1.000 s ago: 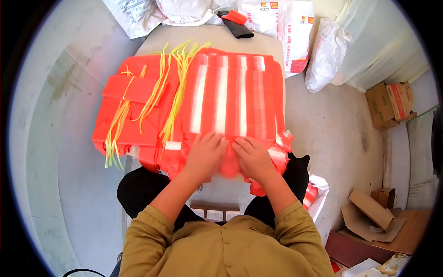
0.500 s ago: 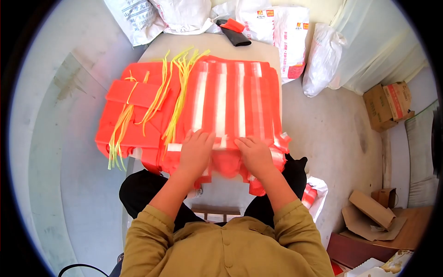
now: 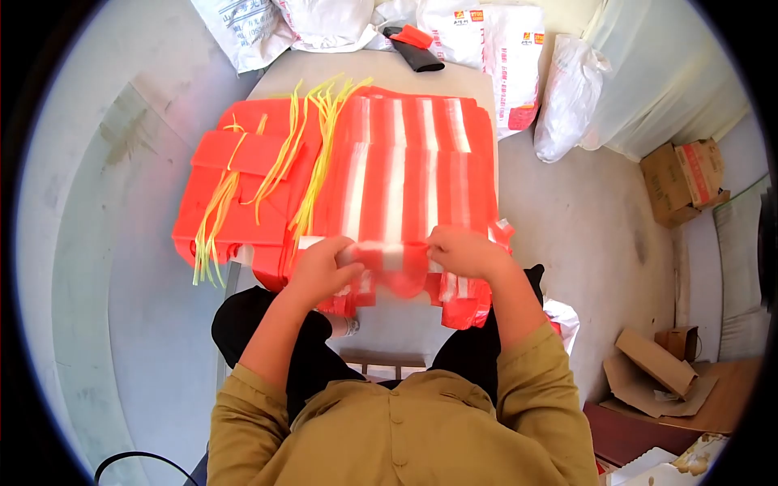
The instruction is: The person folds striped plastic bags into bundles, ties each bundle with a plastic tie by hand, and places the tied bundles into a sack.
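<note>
A stack of red-and-white striped plastic bags (image 3: pixel 405 174) lies flat in front of me, its handle ends hanging over the near edge. My left hand (image 3: pixel 322 271) pinches the near fold of the top bag with thumb and fingers. At the right of that fold, my right hand (image 3: pixel 466 253) is closed on the same bag. The strip between my hands is lifted and somewhat blurred. To the left lie folded red bags (image 3: pixel 235 194), with bundles of yellow ties (image 3: pixel 320 142) draped over them and along the striped stack.
The pale tabletop (image 3: pixel 324 73) shows behind the bags. White printed sacks (image 3: pixel 515 65) stand along the far side, near a black-and-red roll (image 3: pixel 417 53). Cardboard boxes (image 3: pixel 683 182) sit on the right, with flattened cardboard (image 3: pixel 656 377) lower down. My knees are under the near edge.
My fingers have gone from lying on the striped bags to pinching the near fold. My hands are farther apart, the right one having moved right. The far part of the top bag lies differently.
</note>
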### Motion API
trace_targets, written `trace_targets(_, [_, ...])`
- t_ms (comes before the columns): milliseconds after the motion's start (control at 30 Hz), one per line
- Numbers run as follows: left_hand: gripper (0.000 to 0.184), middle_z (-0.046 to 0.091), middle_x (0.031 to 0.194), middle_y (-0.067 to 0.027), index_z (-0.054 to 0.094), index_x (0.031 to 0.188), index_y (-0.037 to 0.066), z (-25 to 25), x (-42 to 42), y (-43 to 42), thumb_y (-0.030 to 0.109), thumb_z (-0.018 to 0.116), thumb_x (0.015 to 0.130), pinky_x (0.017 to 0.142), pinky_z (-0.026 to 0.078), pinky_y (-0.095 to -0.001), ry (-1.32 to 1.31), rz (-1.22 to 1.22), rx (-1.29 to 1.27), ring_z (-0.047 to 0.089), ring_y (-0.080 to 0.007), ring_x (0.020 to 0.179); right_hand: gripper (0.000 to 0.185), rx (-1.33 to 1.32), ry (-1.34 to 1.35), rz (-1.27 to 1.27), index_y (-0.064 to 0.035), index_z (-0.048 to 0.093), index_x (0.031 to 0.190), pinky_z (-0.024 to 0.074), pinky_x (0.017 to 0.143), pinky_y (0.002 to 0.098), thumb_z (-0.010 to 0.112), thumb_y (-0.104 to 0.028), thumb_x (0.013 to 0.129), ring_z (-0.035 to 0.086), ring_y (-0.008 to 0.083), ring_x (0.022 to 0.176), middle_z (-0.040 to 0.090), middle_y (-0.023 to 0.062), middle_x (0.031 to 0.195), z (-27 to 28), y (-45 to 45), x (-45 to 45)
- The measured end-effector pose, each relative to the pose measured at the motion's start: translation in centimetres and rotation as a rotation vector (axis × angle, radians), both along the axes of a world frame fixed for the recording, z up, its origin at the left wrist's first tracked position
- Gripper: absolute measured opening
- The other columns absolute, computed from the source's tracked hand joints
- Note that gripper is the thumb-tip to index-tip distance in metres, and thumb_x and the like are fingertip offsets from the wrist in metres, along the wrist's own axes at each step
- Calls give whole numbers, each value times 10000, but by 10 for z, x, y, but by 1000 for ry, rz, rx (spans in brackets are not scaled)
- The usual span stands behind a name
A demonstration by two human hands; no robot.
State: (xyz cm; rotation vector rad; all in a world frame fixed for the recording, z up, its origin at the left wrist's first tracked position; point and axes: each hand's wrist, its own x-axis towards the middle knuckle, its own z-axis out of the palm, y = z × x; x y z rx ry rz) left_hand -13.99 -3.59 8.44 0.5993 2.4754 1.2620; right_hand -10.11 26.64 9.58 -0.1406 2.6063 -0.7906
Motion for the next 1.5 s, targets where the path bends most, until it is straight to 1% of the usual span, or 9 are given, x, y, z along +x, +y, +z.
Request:
trace_targets(167, [268,682,867,-185,671,1008,2,-14,-26,-4,221,726,864,719,523,-414,53,83,-105,678,-329,803,242,-35,-129,31,-31,676,984,502,782,414,579,-251,963,643,294,883,676,137,907,12,11,-48])
trace_targets(367, [229,649,742,-153,654,888,13,-18,-46,7,237,697,907,648,487,-403,-11,161,-235,658,-310,713,283,143,-188,-54,-61,697,1046,518,855,437,583,-304,956,663,309,1017,697,148,1070,5,10,-62])
trace_targets(567, [227,636,738,-176,649,864,21,-30,-41,13,241,682,907,645,489,-412,53,251,-227,655,-325,713,411,-161,386,-436,-37,643,1238,531,913,410,708,-267,904,658,336,1063,652,177,1222,-38,34,-2])
trace_targets(667, [230,635,735,-178,649,860,20,-29,-36,15,244,682,906,642,485,-423,69,289,-202,657,-333,718,481,-230,344,-580,-26,611,1288,499,997,451,734,-184,851,618,372,1146,608,175,1317,-31,42,35])
trace_targets(767, [213,677,809,-173,654,946,26,-34,-33,16,234,684,908,677,512,-431,131,289,-247,675,-337,754,476,153,754,-196,-43,630,1275,452,1062,481,744,-111,817,537,393,1278,572,160,1383,-32,44,64])
trace_targets(967, [408,724,949,-213,598,1250,96,-35,-22,25,268,697,894,780,545,-483,285,387,-237,694,-393,904,521,209,805,-46,-99,644,1263,443,1057,514,688,-31,749,504,392,1319,567,122,1423,-48,12,57])
trace_targets(1067, [566,599,1322,-240,536,1382,113,-39,-17,20,236,751,873,917,534,-455,307,314,-143,638,-406,1103,545,216,729,-98,-109,622,1294,453,1047,513,673,-22,758,504,381,1324,568,104,1427,-50,7,49])
trace_targets(1200, [656,371,1516,-238,579,1366,140,-25,-4,17,231,837,769,940,537,-460,371,179,-211,631,-425,1113,461,220,739,-81,-95,629,1250,468,1017,487,654,-44,793,524,365,1286,584,101,1389,-45,10,48])
trace_targets(1500, [421,571,1336,-200,743,1135,147,-32,-9,25,57,759,724,871,547,-495,640,205,-300,637,-426,1078,358,338,675,-1,-88,650,1210,481,979,445,606,-75,855,559,312,1235,628,88,1303,-37,16,44])
